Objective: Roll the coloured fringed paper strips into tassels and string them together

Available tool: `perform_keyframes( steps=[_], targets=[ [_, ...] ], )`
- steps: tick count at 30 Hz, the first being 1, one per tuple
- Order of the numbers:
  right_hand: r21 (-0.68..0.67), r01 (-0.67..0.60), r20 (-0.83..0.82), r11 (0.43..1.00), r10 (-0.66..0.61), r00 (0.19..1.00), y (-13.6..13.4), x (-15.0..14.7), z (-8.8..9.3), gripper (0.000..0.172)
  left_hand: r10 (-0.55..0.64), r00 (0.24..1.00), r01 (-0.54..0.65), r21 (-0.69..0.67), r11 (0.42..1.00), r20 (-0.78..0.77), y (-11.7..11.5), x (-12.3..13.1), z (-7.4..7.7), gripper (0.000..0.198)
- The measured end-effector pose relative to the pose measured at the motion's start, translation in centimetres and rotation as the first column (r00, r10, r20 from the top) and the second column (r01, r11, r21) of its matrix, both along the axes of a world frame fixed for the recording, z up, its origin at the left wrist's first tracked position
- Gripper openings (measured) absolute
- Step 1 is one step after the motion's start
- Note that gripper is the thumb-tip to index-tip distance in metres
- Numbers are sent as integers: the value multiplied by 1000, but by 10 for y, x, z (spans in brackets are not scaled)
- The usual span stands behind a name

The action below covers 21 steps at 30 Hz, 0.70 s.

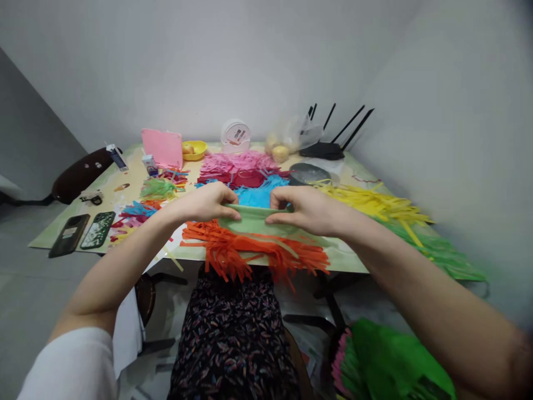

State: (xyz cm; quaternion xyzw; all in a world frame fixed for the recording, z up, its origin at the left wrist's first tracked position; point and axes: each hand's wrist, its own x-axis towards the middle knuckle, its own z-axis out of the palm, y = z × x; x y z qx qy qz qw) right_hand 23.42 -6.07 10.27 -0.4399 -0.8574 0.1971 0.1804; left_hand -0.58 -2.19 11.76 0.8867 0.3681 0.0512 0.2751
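A pale green folded sheet (255, 220), perhaps thin paper, is stretched level between my two hands above the table's front edge. My left hand (211, 201) pinches its left end between thumb and fingers. At the other end my right hand (300, 210) grips the sheet with curled fingers and thumb. Below it lies a bundle of orange fringed strips (233, 247), some hanging over the edge. Behind the hands are blue fringed strips (262, 191) and a pink fringed bundle (237, 164). The sheet partly covers what lies under it.
Yellow fringe (375, 203) and green fringe (441, 250) lie at right. Two phones (98, 230) rest at left, near small multicoloured tassels (137, 214). Further back stand a pink board (163, 148), a yellow bowl (195, 150) and a white round tub (235, 136). A green bag (395, 361) sits lower right.
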Motion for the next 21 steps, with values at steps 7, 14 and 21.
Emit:
perform_keyframes(
  steps=[7,14,21],
  targets=[
    [-104,-2,-31,995,-1,1000,-7,-6,1,13,-1,999,0,24,1000,48,-11,-10,0,24],
    [-89,104,-256,991,-124,959,-23,-9,-11,20,128,897,-74,-141,987,424,-25,-25,-34,18],
    [-127,191,-539,973,-230,811,-34,-13,-38,17,264,767,-247,-111,963,585,-37,-22,-58,18]
  ],
)
